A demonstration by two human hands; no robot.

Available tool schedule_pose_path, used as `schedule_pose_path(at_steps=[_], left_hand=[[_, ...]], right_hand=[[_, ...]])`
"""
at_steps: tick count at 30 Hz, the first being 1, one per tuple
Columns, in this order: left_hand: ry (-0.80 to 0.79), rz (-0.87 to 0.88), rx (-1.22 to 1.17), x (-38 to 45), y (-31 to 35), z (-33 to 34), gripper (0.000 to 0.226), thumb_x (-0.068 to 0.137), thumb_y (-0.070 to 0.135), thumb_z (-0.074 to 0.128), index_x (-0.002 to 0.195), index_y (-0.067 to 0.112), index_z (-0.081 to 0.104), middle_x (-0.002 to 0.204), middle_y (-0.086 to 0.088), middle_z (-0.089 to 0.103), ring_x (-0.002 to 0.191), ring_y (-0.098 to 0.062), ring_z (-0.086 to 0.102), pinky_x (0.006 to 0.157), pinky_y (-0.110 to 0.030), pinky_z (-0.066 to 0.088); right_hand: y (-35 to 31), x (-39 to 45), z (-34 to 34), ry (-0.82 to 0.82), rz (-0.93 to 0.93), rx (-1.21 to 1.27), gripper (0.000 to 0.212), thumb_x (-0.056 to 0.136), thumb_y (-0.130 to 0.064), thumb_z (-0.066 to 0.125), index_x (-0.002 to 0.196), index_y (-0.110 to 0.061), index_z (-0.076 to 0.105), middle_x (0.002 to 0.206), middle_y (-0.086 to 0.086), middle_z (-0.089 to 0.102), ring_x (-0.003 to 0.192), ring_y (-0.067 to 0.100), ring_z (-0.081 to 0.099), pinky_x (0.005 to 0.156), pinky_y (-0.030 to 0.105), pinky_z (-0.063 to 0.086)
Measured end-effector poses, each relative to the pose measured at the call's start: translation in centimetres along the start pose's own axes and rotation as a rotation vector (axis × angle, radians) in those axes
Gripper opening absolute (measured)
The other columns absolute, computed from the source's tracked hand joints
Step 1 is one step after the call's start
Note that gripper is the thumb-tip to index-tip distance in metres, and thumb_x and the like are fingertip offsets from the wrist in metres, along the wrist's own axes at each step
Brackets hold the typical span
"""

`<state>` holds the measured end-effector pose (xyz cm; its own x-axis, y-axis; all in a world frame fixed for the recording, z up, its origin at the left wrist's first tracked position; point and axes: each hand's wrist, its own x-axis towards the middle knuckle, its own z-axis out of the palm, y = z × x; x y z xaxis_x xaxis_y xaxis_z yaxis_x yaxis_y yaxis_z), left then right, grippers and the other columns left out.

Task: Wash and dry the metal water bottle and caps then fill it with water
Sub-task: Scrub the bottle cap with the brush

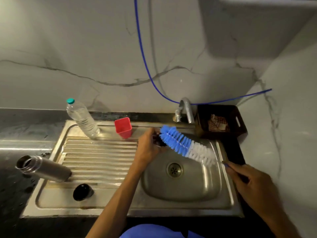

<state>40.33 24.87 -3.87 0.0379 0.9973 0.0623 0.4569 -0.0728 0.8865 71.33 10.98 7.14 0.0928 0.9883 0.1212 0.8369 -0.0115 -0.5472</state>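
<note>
The metal water bottle [46,167] stands uncapped at the left edge of the steel drainboard [99,153]. One black cap [82,192] lies on the drainboard's front part. My left hand [147,145] holds a second small black cap [160,140] above the sink basin [181,182]. My right hand [248,182] grips the handle of a blue and white bottle brush [185,146]. The brush's blue bristle tip presses against the cap in my left hand.
A clear plastic water bottle [82,117] with a teal lid and a red plastic cup [123,127] stand at the drainboard's back. The tap [187,109] rises behind the basin. A dark tray [221,122] sits to its right. A blue hose [147,66] hangs along the wall.
</note>
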Motion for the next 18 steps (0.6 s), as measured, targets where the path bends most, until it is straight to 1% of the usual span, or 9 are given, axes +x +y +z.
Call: schedule_pose_path(at_steps=[2,3,5,7,9,11,14,15,18], left_hand=[[-0.044,0.099,0.089,0.0,0.5,0.8,0.057,0.060,0.021,0.094,0.112,0.020,0.071,0.099,0.008,0.068,0.083,0.006,0.065,0.074,-0.012,0.050],[-0.079,0.164,0.158,-0.2,0.7,1.1,0.057,0.062,0.018,0.095,0.115,0.021,0.073,0.101,0.008,0.065,0.085,0.005,0.062,0.077,-0.011,0.047],[-0.163,0.262,0.292,-0.7,1.5,2.1,0.060,0.062,0.024,0.095,0.119,0.024,0.074,0.109,0.007,0.067,0.095,0.001,0.059,0.087,-0.013,0.044],[-0.220,0.294,0.296,-1.0,1.9,2.7,0.063,0.061,0.026,0.097,0.120,0.022,0.076,0.112,0.007,0.067,0.098,0.003,0.057,0.091,-0.005,0.038],[-0.225,0.225,0.166,-1.1,2.4,2.4,0.064,0.061,0.017,0.098,0.121,0.018,0.077,0.109,0.007,0.068,0.094,0.005,0.063,0.088,-0.005,0.048],[-0.170,0.103,0.007,-0.9,2.9,1.4,0.062,0.066,0.009,0.097,0.123,0.017,0.075,0.102,0.007,0.074,0.092,0.004,0.069,0.086,-0.015,0.056],[-0.189,-0.084,-0.387,-1.1,3.6,0.3,0.056,0.077,-0.003,0.088,0.129,0.005,0.069,0.110,-0.006,0.080,0.106,-0.018,0.076,0.094,-0.026,0.058],[-0.179,-0.140,-0.477,-1.2,3.8,0.2,0.054,0.079,-0.003,0.085,0.130,0.003,0.068,0.112,-0.008,0.080,0.108,-0.022,0.075,0.096,-0.029,0.059],[-0.095,-0.271,-0.644,-1.6,4.4,0.5,0.048,0.081,0.009,0.083,0.126,0.003,0.069,0.099,-0.002,0.079,0.101,-0.019,0.074,0.097,-0.034,0.060]], right_hand=[[0.9,-0.1,-2.3,0.048,-0.059,-0.265,0.025,0.084,-0.033,0.074,0.108,-0.033,0.079,0.063,-0.008,0.049,0.047,0.008,0.049,0.045,0.015,0.029],[1.1,0.0,-3.0,0.043,-0.091,-0.368,0.025,0.083,-0.030,0.077,0.108,-0.030,0.080,0.064,-0.007,0.049,0.045,0.013,0.050,0.044,0.018,0.025],[1.9,0.2,-3.9,0.052,-0.206,-0.508,0.026,0.085,-0.018,0.079,0.111,-0.024,0.079,0.068,-0.005,0.055,0.043,0.019,0.048,0.051,0.017,0.018],[3.2,0.6,-4.2,0.079,-0.342,-0.586,0.027,0.091,-0.011,0.067,0.114,-0.019,0.078,0.072,0.000,0.058,0.045,0.019,0.045,0.054,0.020,0.018],[4.5,0.8,-4.6,0.097,-0.428,-0.580,0.033,0.093,-0.014,0.055,0.118,-0.018,0.076,0.077,0.002,0.059,0.050,0.019,0.045,0.055,0.023,0.023],[5.9,1.0,-5.4,0.101,-0.438,-0.517,0.036,0.098,-0.017,0.048,0.121,-0.019,0.076,0.079,0.001,0.059,0.055,0.015,0.038,0.054,0.025,0.027],[7.0,0.8,-5.8,0.084,-0.387,-0.382,0.038,0.101,-0.027,0.044,0.123,-0.019,0.074,0.079,-0.002,0.058,0.055,0.011,0.030,0.050,0.024,0.028],[7.0,0.7,-5.6,0.064,-0.369,-0.332,0.038,0.101,-0.028,0.046,0.126,-0.019,0.073,0.079,-0.004,0.057,0.052,0.010,0.033,0.048,0.023,0.030],[6.9,0.5,-4.5,0.020,-0.298,-0.192,0.035,0.099,-0.026,0.057,0.131,-0.021,0.069,0.083,-0.013,0.053,0.052,0.008,0.048,0.045,0.018,0.037]])
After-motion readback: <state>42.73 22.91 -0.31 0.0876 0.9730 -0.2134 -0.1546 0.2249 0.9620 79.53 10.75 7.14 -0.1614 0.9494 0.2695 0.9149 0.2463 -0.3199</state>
